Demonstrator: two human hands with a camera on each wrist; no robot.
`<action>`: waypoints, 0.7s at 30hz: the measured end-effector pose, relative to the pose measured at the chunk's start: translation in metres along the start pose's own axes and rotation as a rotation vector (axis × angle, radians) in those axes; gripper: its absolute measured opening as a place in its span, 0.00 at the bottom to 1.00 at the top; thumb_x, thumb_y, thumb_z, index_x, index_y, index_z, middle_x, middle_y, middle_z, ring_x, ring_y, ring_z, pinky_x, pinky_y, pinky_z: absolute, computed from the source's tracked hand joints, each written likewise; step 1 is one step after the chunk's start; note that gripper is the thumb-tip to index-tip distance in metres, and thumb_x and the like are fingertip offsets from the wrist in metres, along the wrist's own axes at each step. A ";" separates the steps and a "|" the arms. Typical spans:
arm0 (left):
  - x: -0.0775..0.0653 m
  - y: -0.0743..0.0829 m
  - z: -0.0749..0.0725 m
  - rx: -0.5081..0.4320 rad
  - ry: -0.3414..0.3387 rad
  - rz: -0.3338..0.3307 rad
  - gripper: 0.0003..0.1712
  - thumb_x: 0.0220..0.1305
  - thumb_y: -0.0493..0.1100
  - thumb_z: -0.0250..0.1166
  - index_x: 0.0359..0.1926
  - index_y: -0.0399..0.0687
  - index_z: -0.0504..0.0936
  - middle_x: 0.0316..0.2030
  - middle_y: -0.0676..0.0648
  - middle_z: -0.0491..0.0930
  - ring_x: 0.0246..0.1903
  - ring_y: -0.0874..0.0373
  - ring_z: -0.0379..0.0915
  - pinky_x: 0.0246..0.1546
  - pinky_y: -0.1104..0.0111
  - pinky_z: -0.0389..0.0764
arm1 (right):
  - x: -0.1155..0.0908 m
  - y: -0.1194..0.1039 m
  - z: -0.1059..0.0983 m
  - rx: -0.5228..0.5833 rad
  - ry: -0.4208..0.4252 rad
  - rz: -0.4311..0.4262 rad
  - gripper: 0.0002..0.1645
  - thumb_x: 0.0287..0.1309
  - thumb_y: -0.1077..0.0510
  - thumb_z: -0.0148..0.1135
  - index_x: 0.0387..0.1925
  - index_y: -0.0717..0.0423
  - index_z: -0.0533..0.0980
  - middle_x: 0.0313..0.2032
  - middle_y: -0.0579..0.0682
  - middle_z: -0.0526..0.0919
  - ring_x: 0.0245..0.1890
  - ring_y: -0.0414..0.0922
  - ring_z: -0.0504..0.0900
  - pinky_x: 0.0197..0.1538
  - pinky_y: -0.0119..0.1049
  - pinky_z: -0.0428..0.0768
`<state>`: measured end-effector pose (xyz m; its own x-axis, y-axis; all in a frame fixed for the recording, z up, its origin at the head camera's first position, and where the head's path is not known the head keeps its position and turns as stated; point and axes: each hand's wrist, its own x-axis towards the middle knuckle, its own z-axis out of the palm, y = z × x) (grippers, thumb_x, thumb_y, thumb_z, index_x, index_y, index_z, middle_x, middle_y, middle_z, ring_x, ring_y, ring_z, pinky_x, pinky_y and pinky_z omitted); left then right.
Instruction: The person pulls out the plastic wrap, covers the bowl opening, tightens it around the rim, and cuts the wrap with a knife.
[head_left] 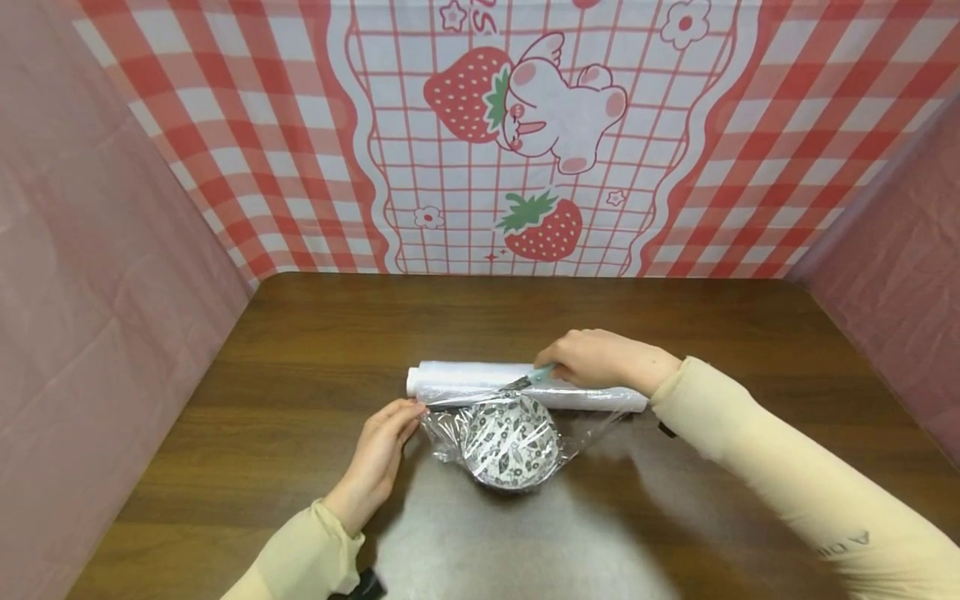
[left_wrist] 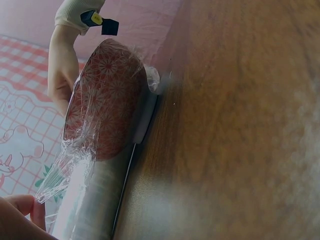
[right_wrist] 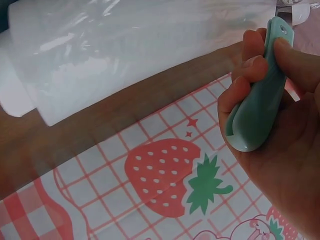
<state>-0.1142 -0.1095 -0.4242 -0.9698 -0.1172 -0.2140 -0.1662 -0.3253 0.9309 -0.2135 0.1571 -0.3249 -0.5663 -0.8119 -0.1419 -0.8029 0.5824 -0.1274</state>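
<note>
A round bowl (head_left: 513, 450) with a grey leaf pattern inside stands on the table under clear cling film (head_left: 447, 429). In the left wrist view, the bowl's outer wall (left_wrist: 107, 95) shows a reddish flower pattern. My left hand (head_left: 378, 454) pinches the film's edge at the bowl's left. Just behind the bowl lies the white roll of cling film (head_left: 457, 379), with film running from it over the bowl. My right hand (head_left: 600, 357) grips the mint-green handle of a knife (right_wrist: 260, 102) above the roll. Its dark blade points left along the film between roll and bowl.
The brown wooden table (head_left: 300, 333) reaches out around the roll and bowl. A red-checked cloth with strawberries (head_left: 543, 229) hangs along the back edge. Pink cloths (head_left: 97, 250) hang at both sides.
</note>
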 end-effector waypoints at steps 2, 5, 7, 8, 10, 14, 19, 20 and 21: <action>0.000 0.000 0.000 0.000 0.000 0.000 0.11 0.57 0.34 0.56 0.21 0.52 0.77 0.26 0.57 0.76 0.36 0.65 0.70 0.49 0.70 0.69 | -0.002 0.001 0.000 0.007 0.000 0.003 0.12 0.55 0.63 0.57 0.41 0.49 0.79 0.35 0.45 0.83 0.33 0.44 0.82 0.37 0.42 0.80; 0.000 0.000 0.000 0.000 0.000 -0.002 0.11 0.57 0.34 0.56 0.21 0.52 0.77 0.26 0.57 0.76 0.36 0.65 0.70 0.49 0.70 0.69 | -0.004 0.001 0.001 0.018 0.001 0.007 0.13 0.55 0.63 0.56 0.42 0.50 0.79 0.36 0.46 0.83 0.35 0.45 0.82 0.39 0.43 0.80; 0.000 0.000 0.000 -0.002 0.001 -0.004 0.11 0.57 0.33 0.56 0.22 0.51 0.77 0.26 0.56 0.76 0.36 0.65 0.70 0.49 0.71 0.69 | -0.006 0.002 0.002 0.021 0.008 0.006 0.13 0.55 0.64 0.56 0.41 0.50 0.79 0.36 0.46 0.83 0.35 0.45 0.82 0.38 0.43 0.80; 0.000 0.000 0.000 -0.003 -0.001 -0.005 0.11 0.57 0.34 0.56 0.22 0.51 0.77 0.27 0.56 0.76 0.36 0.65 0.70 0.49 0.71 0.69 | -0.007 0.003 0.002 0.020 0.013 0.005 0.13 0.54 0.64 0.56 0.41 0.50 0.79 0.35 0.46 0.83 0.34 0.44 0.82 0.37 0.42 0.80; 0.000 0.000 0.000 -0.004 -0.003 -0.005 0.11 0.57 0.34 0.56 0.22 0.51 0.77 0.27 0.56 0.76 0.36 0.65 0.71 0.49 0.71 0.70 | -0.009 0.004 0.003 0.019 0.022 0.007 0.12 0.54 0.64 0.57 0.40 0.49 0.79 0.34 0.45 0.83 0.32 0.43 0.81 0.36 0.42 0.79; -0.001 0.000 -0.001 0.001 -0.008 0.001 0.11 0.58 0.34 0.55 0.22 0.51 0.77 0.27 0.56 0.76 0.36 0.65 0.71 0.49 0.71 0.70 | -0.015 0.008 0.004 0.018 0.028 0.024 0.12 0.53 0.64 0.57 0.39 0.48 0.79 0.32 0.44 0.82 0.29 0.41 0.80 0.32 0.41 0.79; 0.000 0.000 -0.001 -0.005 -0.008 0.002 0.12 0.58 0.33 0.55 0.22 0.51 0.78 0.28 0.56 0.75 0.37 0.65 0.71 0.50 0.71 0.69 | -0.020 0.011 0.005 0.022 0.029 0.033 0.12 0.54 0.64 0.56 0.39 0.48 0.79 0.31 0.43 0.82 0.27 0.38 0.77 0.30 0.39 0.77; 0.000 0.001 -0.001 -0.005 -0.008 0.001 0.12 0.58 0.33 0.55 0.22 0.51 0.78 0.28 0.56 0.75 0.37 0.65 0.70 0.50 0.71 0.69 | -0.020 0.010 0.005 0.025 0.026 0.034 0.12 0.54 0.64 0.56 0.39 0.48 0.79 0.31 0.43 0.82 0.26 0.38 0.77 0.29 0.38 0.77; 0.000 0.000 -0.001 -0.004 -0.007 0.000 0.12 0.58 0.33 0.55 0.21 0.51 0.77 0.29 0.55 0.75 0.37 0.65 0.70 0.51 0.70 0.69 | -0.021 0.011 0.005 0.026 0.026 0.036 0.12 0.54 0.64 0.56 0.38 0.48 0.79 0.31 0.43 0.82 0.26 0.38 0.76 0.29 0.38 0.77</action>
<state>-0.1139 -0.1102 -0.4239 -0.9710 -0.1103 -0.2120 -0.1656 -0.3291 0.9297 -0.2091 0.1808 -0.3279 -0.5993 -0.7912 -0.1217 -0.7772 0.6115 -0.1484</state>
